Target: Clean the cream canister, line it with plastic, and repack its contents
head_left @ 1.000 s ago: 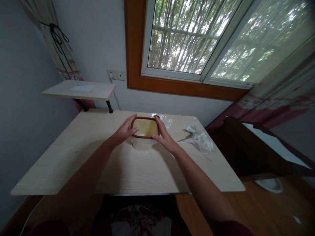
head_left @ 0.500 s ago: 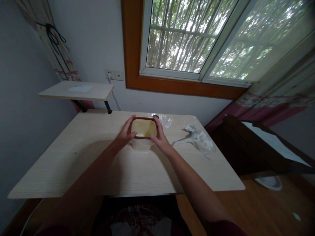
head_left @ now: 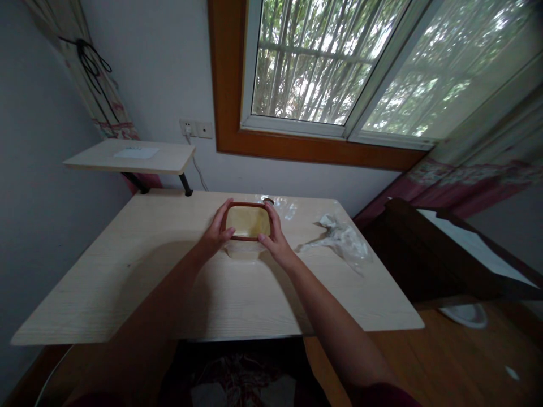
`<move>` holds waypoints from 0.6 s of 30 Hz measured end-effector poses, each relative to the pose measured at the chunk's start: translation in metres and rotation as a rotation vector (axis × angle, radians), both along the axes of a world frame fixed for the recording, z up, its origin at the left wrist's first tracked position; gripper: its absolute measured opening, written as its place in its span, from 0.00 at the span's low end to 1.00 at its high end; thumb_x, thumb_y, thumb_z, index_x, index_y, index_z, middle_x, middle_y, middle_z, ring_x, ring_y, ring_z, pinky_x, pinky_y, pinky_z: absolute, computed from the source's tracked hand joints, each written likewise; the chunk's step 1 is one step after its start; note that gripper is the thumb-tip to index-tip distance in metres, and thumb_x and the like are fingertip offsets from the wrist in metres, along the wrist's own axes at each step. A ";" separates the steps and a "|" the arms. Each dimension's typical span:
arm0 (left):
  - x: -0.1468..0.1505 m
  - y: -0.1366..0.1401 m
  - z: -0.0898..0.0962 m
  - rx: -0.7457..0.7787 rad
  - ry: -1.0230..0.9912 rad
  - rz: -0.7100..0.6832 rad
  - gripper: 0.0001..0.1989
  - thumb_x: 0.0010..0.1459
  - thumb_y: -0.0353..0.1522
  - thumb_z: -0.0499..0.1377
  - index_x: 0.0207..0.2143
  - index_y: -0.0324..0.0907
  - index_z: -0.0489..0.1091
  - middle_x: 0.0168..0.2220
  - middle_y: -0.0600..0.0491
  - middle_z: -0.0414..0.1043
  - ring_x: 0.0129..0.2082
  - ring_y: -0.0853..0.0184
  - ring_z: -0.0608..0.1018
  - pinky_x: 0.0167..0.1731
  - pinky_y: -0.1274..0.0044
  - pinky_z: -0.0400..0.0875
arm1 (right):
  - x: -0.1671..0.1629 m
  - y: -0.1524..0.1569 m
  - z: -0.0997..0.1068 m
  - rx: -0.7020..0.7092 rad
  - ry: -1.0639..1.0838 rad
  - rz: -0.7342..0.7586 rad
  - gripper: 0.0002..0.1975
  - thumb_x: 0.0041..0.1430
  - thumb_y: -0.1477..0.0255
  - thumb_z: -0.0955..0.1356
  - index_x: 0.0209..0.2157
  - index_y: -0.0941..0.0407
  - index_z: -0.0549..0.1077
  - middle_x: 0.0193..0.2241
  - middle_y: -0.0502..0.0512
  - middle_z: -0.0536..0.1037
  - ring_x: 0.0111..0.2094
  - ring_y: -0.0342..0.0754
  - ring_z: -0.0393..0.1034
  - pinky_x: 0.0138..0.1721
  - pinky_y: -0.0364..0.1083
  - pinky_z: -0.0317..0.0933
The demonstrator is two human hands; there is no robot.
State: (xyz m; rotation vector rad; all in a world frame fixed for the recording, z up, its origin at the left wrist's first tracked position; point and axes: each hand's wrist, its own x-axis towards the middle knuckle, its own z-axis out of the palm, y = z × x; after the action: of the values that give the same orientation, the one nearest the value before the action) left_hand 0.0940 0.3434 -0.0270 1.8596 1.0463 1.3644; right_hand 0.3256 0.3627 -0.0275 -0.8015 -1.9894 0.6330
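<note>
A rectangular lid, with a reddish-brown rim and a yellowish see-through middle, is held near the centre of the table. My left hand grips its left side, thumb on the near edge. On its right side my right hand has the same kind of hold. Beneath the lid shows a clear plastic container on the table; I cannot tell whether the lid touches it. A small dark round thing sits just behind the lid, partly hidden.
A crumpled clear plastic bag lies right of my hands on the pale wooden table. At the back left stands a raised shelf bearing a paper. Behind are a window and wall sockets; dark furniture stands at right.
Both hands keep their hold on the lid, which stays in almost the same place. The view has shifted very slightly.
</note>
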 end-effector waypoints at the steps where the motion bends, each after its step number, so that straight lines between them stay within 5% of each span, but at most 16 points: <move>1: 0.000 0.000 0.000 0.006 -0.012 -0.008 0.46 0.61 0.54 0.55 0.72 0.41 0.46 0.74 0.41 0.45 0.73 0.53 0.51 0.72 0.61 0.46 | 0.000 0.000 0.000 -0.003 0.000 0.001 0.48 0.62 0.39 0.58 0.72 0.51 0.38 0.73 0.62 0.43 0.74 0.58 0.38 0.72 0.62 0.44; 12: 0.001 0.001 0.000 -0.041 -0.041 -0.028 0.49 0.59 0.56 0.57 0.73 0.41 0.44 0.74 0.41 0.42 0.74 0.52 0.49 0.72 0.62 0.48 | 0.002 0.001 0.000 -0.031 0.030 0.014 0.48 0.62 0.41 0.60 0.72 0.51 0.42 0.73 0.62 0.45 0.74 0.58 0.39 0.72 0.62 0.43; 18: -0.005 0.002 -0.009 -0.112 -0.242 -0.135 0.56 0.53 0.56 0.64 0.73 0.43 0.42 0.75 0.40 0.40 0.74 0.46 0.47 0.71 0.58 0.48 | 0.005 0.005 -0.006 -0.138 0.170 0.108 0.50 0.59 0.44 0.68 0.73 0.45 0.42 0.74 0.55 0.44 0.74 0.57 0.36 0.73 0.62 0.38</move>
State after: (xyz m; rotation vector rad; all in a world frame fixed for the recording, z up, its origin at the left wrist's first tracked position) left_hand 0.0888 0.3456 -0.0360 1.6072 0.8412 1.3818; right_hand 0.3302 0.3673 -0.0335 -0.7002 -1.8579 0.8807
